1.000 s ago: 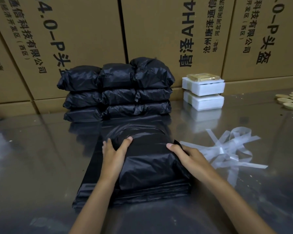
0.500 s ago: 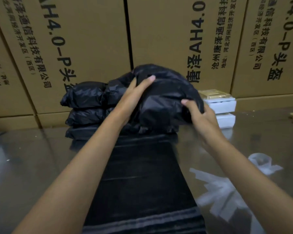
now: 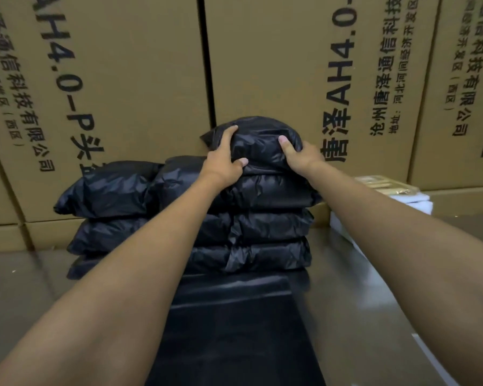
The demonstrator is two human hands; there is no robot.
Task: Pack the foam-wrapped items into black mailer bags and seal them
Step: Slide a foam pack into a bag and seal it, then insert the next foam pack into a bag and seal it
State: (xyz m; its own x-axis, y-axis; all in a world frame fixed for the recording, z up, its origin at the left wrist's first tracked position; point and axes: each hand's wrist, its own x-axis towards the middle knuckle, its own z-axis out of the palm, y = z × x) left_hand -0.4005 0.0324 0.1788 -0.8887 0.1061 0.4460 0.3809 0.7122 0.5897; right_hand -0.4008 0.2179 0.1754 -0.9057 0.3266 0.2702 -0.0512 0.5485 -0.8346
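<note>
Top bag (image 3: 258,143): we grip it with left hand (image 3: 221,157) and right hand (image 3: 299,154), contents hidden.
Stack (image 3: 243,218): sealed black bags beneath.

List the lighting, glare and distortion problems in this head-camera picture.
Head view: wide-angle bending bows the cardboard boxes and stretches both forearms; the shiny table reflects pale glare; the black packed bags lose detail in dim light, with only crinkle highlights; the white foam item at right looks soft.
</note>
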